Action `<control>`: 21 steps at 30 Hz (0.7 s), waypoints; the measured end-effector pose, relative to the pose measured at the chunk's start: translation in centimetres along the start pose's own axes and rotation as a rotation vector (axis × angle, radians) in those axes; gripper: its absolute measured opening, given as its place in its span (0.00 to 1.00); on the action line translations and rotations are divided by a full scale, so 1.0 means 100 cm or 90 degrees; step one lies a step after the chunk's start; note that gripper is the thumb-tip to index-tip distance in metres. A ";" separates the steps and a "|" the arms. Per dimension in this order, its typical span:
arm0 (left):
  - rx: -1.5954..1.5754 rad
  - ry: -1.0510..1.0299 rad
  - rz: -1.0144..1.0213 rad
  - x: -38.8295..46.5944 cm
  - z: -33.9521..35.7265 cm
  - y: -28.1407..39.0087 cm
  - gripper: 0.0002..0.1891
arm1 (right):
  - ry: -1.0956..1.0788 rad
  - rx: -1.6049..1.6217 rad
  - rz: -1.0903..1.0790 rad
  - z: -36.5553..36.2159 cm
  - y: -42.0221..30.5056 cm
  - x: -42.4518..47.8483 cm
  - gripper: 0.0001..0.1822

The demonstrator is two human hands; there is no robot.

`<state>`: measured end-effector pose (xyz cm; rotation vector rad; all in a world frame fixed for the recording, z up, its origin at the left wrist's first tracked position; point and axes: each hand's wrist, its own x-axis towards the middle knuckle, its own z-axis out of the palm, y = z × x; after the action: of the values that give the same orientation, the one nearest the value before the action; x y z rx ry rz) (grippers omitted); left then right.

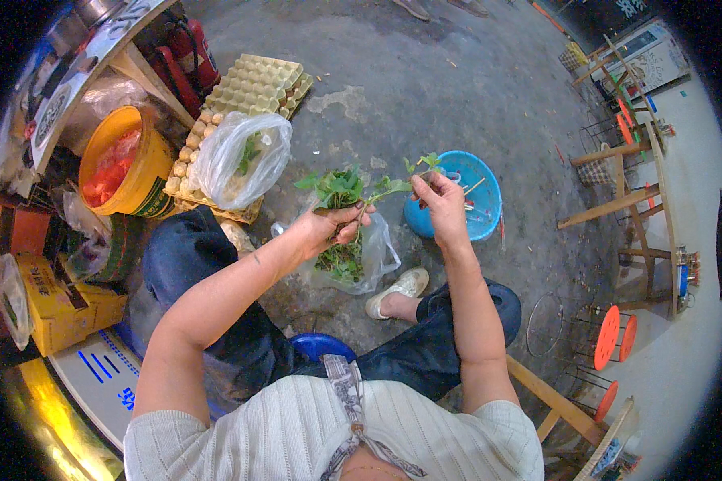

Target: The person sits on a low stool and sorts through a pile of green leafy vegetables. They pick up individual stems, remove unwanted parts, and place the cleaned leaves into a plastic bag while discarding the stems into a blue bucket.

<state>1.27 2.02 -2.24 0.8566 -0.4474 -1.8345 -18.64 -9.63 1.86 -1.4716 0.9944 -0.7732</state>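
Observation:
My left hand (331, 227) is closed around a bunch of leafy green stems (340, 187), above a clear plastic bag (382, 249) on the floor with more greens in it. With thumb and fingers, my right hand (442, 198) pinches a small leafy sprig (428, 160); a stem with leaves stretches between the two hands. Behind the right hand stands a blue plastic basin (487, 210) holding thin sticks and small scraps. To the left, another clear plastic bag (277, 141) with a few green leaves inside rests on a tray of eggs (188, 153).
Empty egg trays (249, 81) lie beyond the eggs. A yellow bucket (141, 174) with red contents and a cardboard box (66, 306) stand at left. Wooden tables (668, 222) and red round stools (606, 338) are at right. Another person's shoes (412, 8) show at the top.

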 end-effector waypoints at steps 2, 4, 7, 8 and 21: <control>0.008 -0.012 0.000 0.000 -0.002 -0.001 0.18 | -0.005 -0.022 -0.004 -0.001 0.001 0.001 0.10; 0.014 -0.010 -0.006 -0.001 -0.001 0.000 0.18 | -0.004 -0.024 0.001 -0.001 0.000 0.001 0.10; -0.012 -0.029 -0.025 0.001 -0.005 -0.002 0.19 | -0.002 -0.019 0.010 -0.004 0.003 0.003 0.10; -0.008 -0.036 -0.027 0.002 -0.005 -0.002 0.18 | -0.002 -0.016 0.014 -0.006 0.004 0.004 0.10; 0.007 -0.055 -0.064 -0.003 0.001 0.002 0.16 | 0.023 -0.065 0.001 -0.001 0.009 0.002 0.13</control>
<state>1.39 2.20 -1.97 0.8225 -0.4754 -1.9692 -18.81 -9.88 1.01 -1.5495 1.0760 -0.7599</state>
